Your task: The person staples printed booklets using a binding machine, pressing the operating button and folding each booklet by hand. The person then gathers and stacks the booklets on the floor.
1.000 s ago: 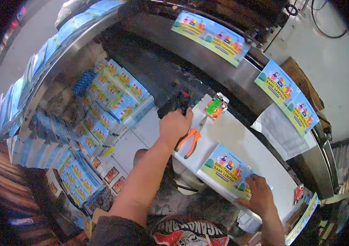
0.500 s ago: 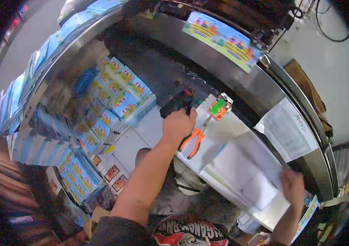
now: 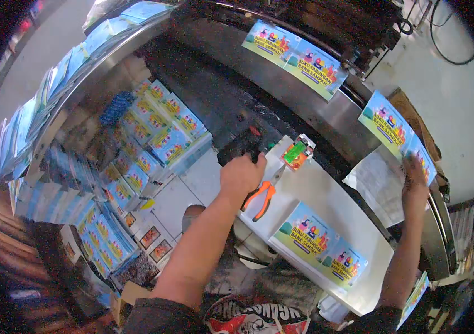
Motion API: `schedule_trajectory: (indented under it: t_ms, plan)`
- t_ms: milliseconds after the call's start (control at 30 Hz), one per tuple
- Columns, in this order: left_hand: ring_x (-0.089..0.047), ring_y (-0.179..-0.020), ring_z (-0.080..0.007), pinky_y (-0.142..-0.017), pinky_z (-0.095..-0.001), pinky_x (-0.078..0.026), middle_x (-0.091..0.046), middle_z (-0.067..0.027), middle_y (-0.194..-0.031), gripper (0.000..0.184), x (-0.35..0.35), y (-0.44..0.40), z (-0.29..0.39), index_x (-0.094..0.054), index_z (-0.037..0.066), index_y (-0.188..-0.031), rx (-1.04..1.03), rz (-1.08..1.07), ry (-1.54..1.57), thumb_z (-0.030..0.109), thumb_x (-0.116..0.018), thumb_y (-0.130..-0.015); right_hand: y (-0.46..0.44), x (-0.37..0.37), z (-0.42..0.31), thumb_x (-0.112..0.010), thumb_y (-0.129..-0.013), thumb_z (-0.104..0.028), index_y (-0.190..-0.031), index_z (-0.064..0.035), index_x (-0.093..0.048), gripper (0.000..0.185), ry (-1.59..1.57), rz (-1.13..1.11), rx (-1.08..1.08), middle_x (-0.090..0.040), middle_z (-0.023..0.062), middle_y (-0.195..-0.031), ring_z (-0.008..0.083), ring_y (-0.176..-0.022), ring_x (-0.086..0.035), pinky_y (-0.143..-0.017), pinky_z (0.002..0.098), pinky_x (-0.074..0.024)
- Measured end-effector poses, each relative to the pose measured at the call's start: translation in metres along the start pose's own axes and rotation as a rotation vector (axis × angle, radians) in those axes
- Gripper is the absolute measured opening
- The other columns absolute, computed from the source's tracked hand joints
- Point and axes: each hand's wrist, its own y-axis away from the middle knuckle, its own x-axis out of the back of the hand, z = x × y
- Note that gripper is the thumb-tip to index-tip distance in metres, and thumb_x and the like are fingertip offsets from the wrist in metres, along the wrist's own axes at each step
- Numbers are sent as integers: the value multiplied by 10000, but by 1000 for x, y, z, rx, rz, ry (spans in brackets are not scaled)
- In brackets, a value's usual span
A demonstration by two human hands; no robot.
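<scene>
My left hand (image 3: 241, 179) is closed at the corner of the white table (image 3: 281, 195), its fingers curled by a black object with a red top (image 3: 242, 145); what they grip is hidden. Orange-handled pliers (image 3: 260, 199) lie just right of it. My right hand (image 3: 415, 183) grips the lower end of a printed cover sheet (image 3: 384, 123), held over the metal rail on the right. On the white table lies a stack of the same covers (image 3: 309, 236), printed side up, reading "Buku Tabungan Bank Sampah".
Another cover (image 3: 295, 58) rests on the curved metal rail at the back. A small orange-and-green box (image 3: 297, 153) sits beyond the pliers. A white paper (image 3: 379, 183) hangs on the rail. Booklet stacks (image 3: 176, 136) fill the floor at left, with more booklets (image 3: 59, 83) along the left rail.
My right hand has moved up and away from the stack to the rail, with a cover sheet in it. The blurred white sheets over the stack are gone; printed covers show. My left hand stays put.
</scene>
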Motion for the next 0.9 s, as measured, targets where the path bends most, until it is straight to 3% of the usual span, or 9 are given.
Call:
schedule_trajectory:
  t_ms: [100,167,233,300,367,467,700,767,900]
  plan:
    - [-682,-833,-397,-772,-481,-543,-686,-253,-861,583,-6,0,-3,-689,2,-908,-33,72,4,490,-371,-940,44,-6,-25,-533,-895,-57,-1113,-45,-645,245,64,-179,-9,-642,203,-1155,375,-1105,-593,-942,431,-481]
    - [-684,-813,-398,-760,-481,-546,-687,-250,-840,576,-11,-2,-5,-687,1,-893,-60,109,12,486,-381,-938,72,15,-65,-606,-861,-115,-1065,-56,-654,219,-239,-295,-204,-649,184,-1140,359,-1099,-597,-941,426,-483]
    - [-684,-809,-396,-752,-479,-548,-685,-254,-834,561,-14,-4,-6,-685,4,-868,-62,103,4,479,-396,-935,109,30,-89,-749,-770,-196,-1125,-59,-605,406,-277,-528,-60,-630,183,-1129,360,-973,-630,-853,415,-511]
    - [-685,-806,-394,-750,-479,-548,-685,-254,-833,563,-11,-3,-5,-687,4,-870,-56,88,-3,480,-394,-936,130,52,-130,-826,-682,-333,-1155,-61,-599,592,-361,-770,-89,-581,166,-1219,349,-1049,-594,-887,418,-504]
    - [-685,-804,-392,-748,-480,-548,-685,-254,-832,564,-7,-1,-3,-689,5,-871,-51,71,-7,481,-392,-936,157,52,-147,-839,-624,-428,-1190,-58,-591,721,-225,-743,147,-535,153,-1278,359,-1138,-533,-933,440,-480]
    - [-684,-812,-390,-758,-479,-546,-684,-257,-836,570,-5,-1,-2,-691,4,-887,-47,33,-11,483,-384,-939,171,48,-149,-823,-611,-482,-1206,-41,-588,777,-205,-743,132,-532,158,-1284,368,-1181,-495,-981,459,-453]
    - [-677,-885,-387,-825,-473,-528,-685,-257,-912,597,-8,-5,-3,-690,7,-952,-28,34,-28,498,-351,-943,166,52,-133,-804,-668,-358,-1195,-55,-598,642,-329,-779,127,-541,156,-1317,361,-1159,-528,-959,444,-473]
    - [-676,-897,-386,-832,-473,-526,-685,-256,-928,602,-6,-3,-1,-689,7,-963,-19,3,-40,501,-345,-944,155,67,-130,-732,-750,-209,-1159,-49,-623,453,-542,-794,81,-625,192,-1186,369,-1035,-610,-893,443,-504]
    - [-671,-923,-392,-835,-478,-525,-684,-256,-947,605,-6,-5,-2,-685,5,-978,5,-43,-12,502,-342,-946,123,84,-102,-575,-851,-57,-1040,-10,-651,209,-367,-618,-87,-666,231,-903,417,-795,-642,-683,448,-510]
